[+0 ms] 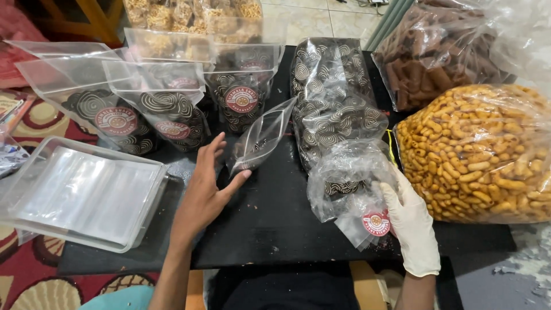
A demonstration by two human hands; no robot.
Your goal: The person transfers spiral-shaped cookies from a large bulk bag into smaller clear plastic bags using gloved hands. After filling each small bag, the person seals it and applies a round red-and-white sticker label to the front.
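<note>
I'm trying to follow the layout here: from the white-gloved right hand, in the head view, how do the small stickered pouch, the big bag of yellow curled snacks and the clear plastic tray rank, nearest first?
From the gloved right hand:
1. Small clear pouch with a round red sticker, in its grip.
2. Big clear bag of yellow curled snacks, just right of it.
3. Clear plastic tray of flat empty pouches, far left, beyond the bare left hand.

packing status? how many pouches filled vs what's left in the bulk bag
Done: three filled pouches of spiral snacks stand open-topped at the back of the black table. In hand: the left hand touches a nearly empty clear pouch; the gloved right hand grips a labelled pouch at the mouth of the bulk spiral bag. Left: that bag looks largely full, and a tray of flat empty pouches waits.
</note>
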